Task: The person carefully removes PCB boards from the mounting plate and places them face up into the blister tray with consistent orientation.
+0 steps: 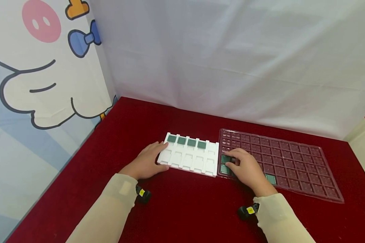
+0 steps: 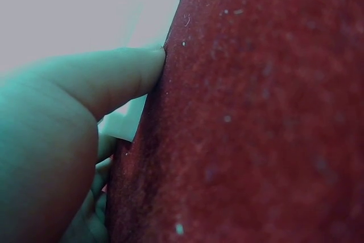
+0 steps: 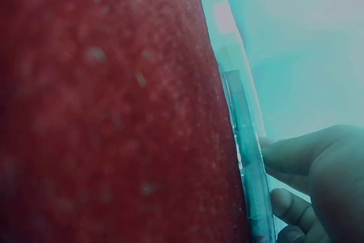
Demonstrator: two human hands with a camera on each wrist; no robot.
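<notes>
A white tray [image 1: 188, 158] with two rows of slots lies on the red cloth. Several small green square chips [image 1: 191, 142] fill most of its back row. My left hand [image 1: 147, 160] holds its left end, thumb along the front edge and fingers at the far side. To its right is a clear plastic tray [image 1: 292, 165] of square pockets. Over its left columns, my right hand [image 1: 244, 167] has its thumb and forefinger at opposite edges of a green chip [image 1: 225, 159]. Another green chip [image 1: 225, 169] sits in front of that one; a third chip [image 1: 271, 179] shows beside the wrist.
The red cloth [image 1: 182, 206] covers the table. A white curtain [image 1: 231, 67] hangs behind it, and a cartoon-printed sheet [image 1: 42, 101] is on the left. The two trays lie side by side, edges close together.
</notes>
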